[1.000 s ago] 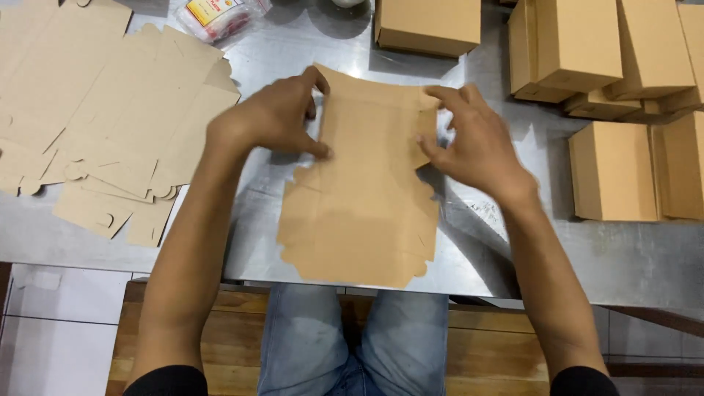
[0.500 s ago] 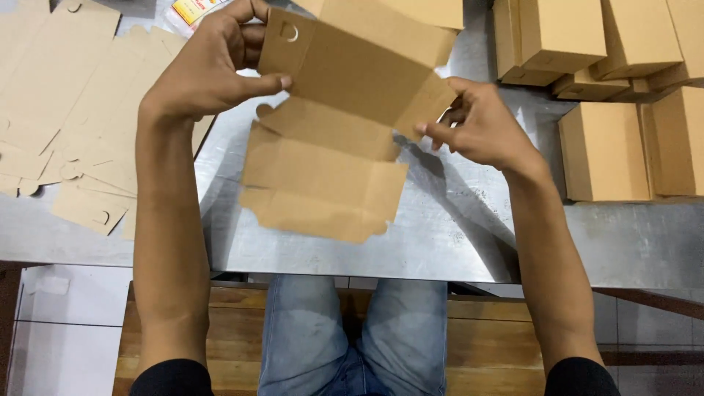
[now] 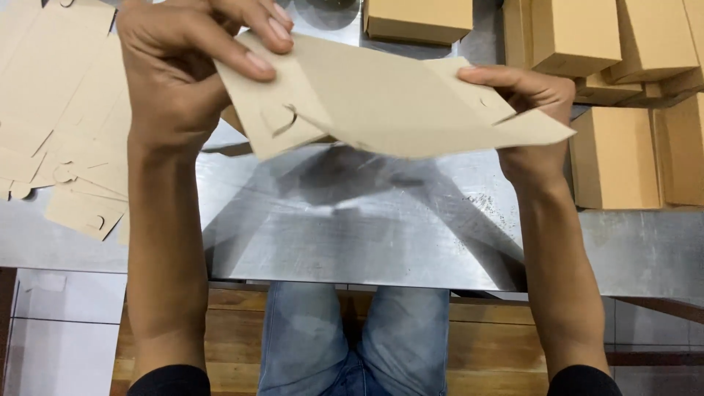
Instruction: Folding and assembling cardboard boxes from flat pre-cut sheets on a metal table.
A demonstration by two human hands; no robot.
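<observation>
A flat, die-cut sheet of tan cardboard, a box blank with a curved tab slot, is held up in the air above the brushed steel table, clear of its surface. The blank's left end is pinched by the left hand, thumb on the near face and fingers curled over the far edge. The right end is gripped by the right hand, fingers closed around the edge from behind. A loose stack of flat tan cardboard blanks is spread on the table at the left. Folded tan cardboard boxes are stacked at the right and far side. Blue-jeaned knees are seen below the table's near edge.
</observation>
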